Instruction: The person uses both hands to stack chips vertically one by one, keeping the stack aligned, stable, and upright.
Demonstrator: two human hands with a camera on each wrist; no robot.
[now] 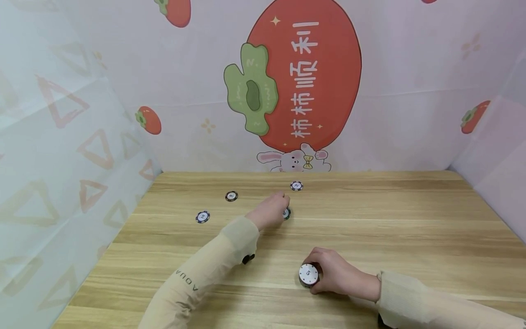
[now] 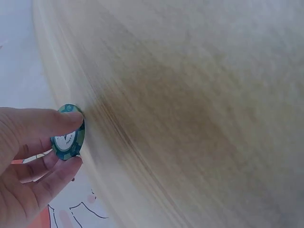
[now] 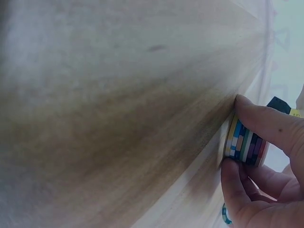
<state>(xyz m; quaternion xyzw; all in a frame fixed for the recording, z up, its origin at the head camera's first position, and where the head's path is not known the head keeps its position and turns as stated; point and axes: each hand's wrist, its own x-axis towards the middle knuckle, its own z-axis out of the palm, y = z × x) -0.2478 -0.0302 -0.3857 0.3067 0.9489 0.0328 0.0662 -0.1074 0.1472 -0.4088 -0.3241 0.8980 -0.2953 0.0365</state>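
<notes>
My left hand (image 1: pixel 269 212) reaches toward the back middle of the table and pinches a green poker chip (image 2: pixel 68 137) between thumb and fingers. In the head view the hand covers part of this chip (image 1: pixel 287 213); in the left wrist view it stands tilted, its edge toward the wood. Nearer the front, my right hand (image 1: pixel 339 274) grips a stack of poker chips (image 1: pixel 308 275) by its sides. A white chip marked 5 tops the stack. The right wrist view shows thumb and fingers on opposite sides of the stack (image 3: pixel 245 142), with layers of several colours.
Three loose chips lie flat on the wooden table (image 1: pixel 394 219): a blue-edged chip (image 1: pixel 202 217) at left, a black-edged chip (image 1: pixel 231 196) behind it, and a dark-edged chip (image 1: pixel 297 185) near the back edge. A printed cloth (image 1: pixel 394 132) rises behind the table.
</notes>
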